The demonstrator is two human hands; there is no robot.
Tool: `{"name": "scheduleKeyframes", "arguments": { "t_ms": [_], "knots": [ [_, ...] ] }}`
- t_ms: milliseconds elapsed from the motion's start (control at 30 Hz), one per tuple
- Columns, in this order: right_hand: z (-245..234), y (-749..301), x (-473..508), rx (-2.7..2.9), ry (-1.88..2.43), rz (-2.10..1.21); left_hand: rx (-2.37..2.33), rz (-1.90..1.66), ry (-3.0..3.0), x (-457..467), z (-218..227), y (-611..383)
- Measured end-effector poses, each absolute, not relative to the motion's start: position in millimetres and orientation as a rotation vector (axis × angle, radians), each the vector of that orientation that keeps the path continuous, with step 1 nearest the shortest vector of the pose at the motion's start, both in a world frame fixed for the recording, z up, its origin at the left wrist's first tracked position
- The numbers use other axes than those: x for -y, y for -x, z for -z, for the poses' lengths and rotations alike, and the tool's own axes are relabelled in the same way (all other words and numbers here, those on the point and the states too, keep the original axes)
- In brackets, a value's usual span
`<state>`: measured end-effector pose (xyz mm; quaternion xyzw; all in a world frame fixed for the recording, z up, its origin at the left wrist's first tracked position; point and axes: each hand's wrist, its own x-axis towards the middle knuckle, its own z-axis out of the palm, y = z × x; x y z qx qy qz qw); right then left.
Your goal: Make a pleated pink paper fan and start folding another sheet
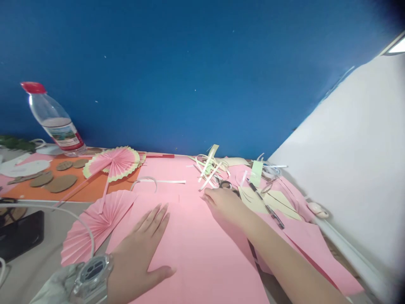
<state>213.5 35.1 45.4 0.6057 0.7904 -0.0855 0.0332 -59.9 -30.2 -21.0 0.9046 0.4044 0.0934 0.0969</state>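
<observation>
My left hand (pixel 142 249) lies flat, fingers spread, on a large pink paper sheet (pixel 196 253), a watch on its wrist. My right hand (pixel 224 202) reaches across the sheet's far edge toward scissors (pixel 226 184) and a heap of cut paper strips (pixel 209 169). Its fingers are curled downward with the tips hidden; I cannot see anything in them. A pen (pixel 265 204) lies just right of that hand on pale yellow paper.
Pleated pink paper fans (pixel 112 162) (pixel 95 223) lie at left, with brown cardboard discs (pixel 60 182) on orange paper. A red-capped plastic bottle (pixel 55 118) stands at far left. A black device (pixel 19 234) sits at the left edge. Blue wall behind, white panel at right.
</observation>
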Motion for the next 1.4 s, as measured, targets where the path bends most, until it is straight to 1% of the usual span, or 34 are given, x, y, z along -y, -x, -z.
{"name": "scheduleKeyframes", "arguments": {
  "t_ms": [133,233,433,567,800,933,1000,1067,1167,1400],
  "knots": [
    [-34,-214,-31,-2.427,-1.934,0.162,-1.165,-0.263,-2.757,29,24,64],
    [-33,-215,-29,-2.434,-1.937,0.15,-1.157,-0.275,-2.8,28,24,64],
    [-31,-215,-26,-2.408,-1.971,0.225,-1.163,-0.262,-2.819,28,21,63],
    [-33,-220,-28,-2.397,-2.009,0.358,-1.154,-0.255,-2.828,28,18,63],
    [-58,-261,-28,-2.27,-2.243,0.732,-1.155,-0.259,-2.857,25,19,62],
    [-59,-268,-4,-1.902,-2.567,1.481,-1.16,-0.279,-2.873,25,19,61],
    [-51,-264,11,-1.715,-2.64,1.638,-1.163,-0.285,-2.877,25,19,60],
    [-42,-261,25,-1.693,-2.724,1.544,-1.164,-0.283,-2.876,26,19,60],
    [-32,-258,37,-1.788,-2.737,1.407,-1.161,-0.278,-2.873,26,19,61],
    [-26,-259,41,-1.836,-2.692,1.356,-1.203,-0.295,-2.813,27,20,60]
  ]
}}
